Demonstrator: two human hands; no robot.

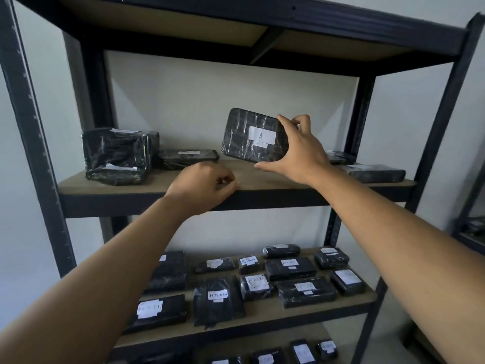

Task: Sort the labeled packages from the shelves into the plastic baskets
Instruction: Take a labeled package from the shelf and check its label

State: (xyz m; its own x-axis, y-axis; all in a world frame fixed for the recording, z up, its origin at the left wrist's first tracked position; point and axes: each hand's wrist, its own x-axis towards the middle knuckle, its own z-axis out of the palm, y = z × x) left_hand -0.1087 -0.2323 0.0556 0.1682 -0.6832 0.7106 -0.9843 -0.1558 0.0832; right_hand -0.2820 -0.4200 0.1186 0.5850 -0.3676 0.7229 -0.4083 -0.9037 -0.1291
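My right hand (299, 151) grips a black plastic-wrapped package (246, 135) by its right end, holding it tilted just above the upper shelf board (262, 179). Its white label reads "A". My left hand (202, 185) is curled shut at the front edge of that shelf, holding nothing that I can see. On the same shelf lie a bulky black package (118, 156) at the left, a flat one (187, 157) behind my left hand, and two more (372, 173) at the right. No basket is in view.
The shelf below (262, 313) carries several black packages with white labels, many reading "RETURN" (217, 295). More packages lie on a lower shelf at the bottom edge. Dark metal uprights (31, 132) frame the rack. Another rack stands at far right (472, 227).
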